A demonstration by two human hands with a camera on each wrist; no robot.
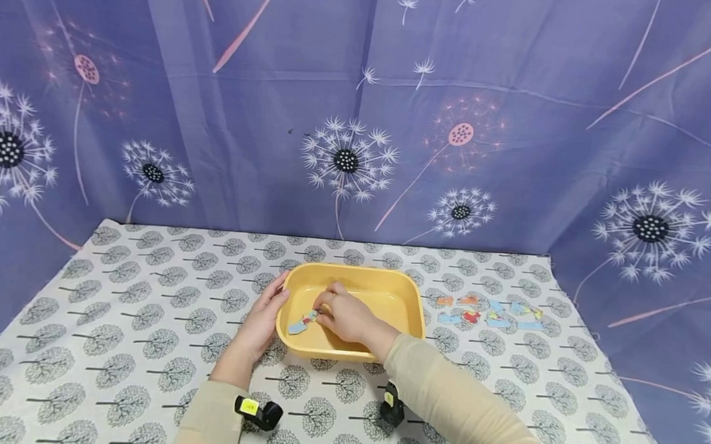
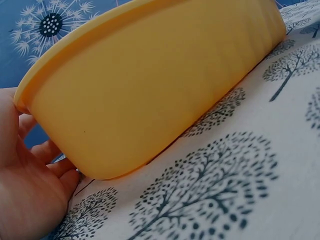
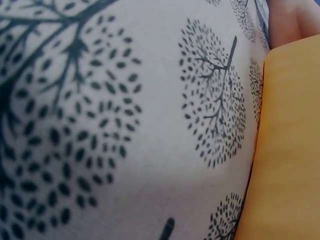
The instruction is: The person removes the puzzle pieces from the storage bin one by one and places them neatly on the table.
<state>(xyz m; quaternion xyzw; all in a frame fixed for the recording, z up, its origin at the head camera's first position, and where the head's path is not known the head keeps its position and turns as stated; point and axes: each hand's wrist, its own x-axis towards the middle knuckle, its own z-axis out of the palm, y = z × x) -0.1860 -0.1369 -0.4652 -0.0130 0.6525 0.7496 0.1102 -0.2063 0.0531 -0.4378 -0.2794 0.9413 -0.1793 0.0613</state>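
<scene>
A yellow plastic tub [image 1: 395, 304] stands on the table. My left hand [image 1: 263, 316] holds its left end from outside, thumb at the rim; in the left wrist view the fingers of that hand [image 2: 37, 180] bend against the outer wall. My right hand [image 1: 346, 313] reaches inside, its thumb and fingertips pinching a small flat piece at the end of a short row of colourful puzzle pieces [image 1: 297, 327]. The row, blue and red in parts, lies on the tub's floor at the left. The fingertips partly hide the pinched piece.
Several loose puzzle pieces [image 1: 498, 322], blue, red and yellow, lie right of the tub, with orange ones [image 1: 467, 299] behind them. The table wears a white cloth [image 1: 160, 373] with grey trees. A purple dandelion curtain [image 1: 263, 143] hangs behind.
</scene>
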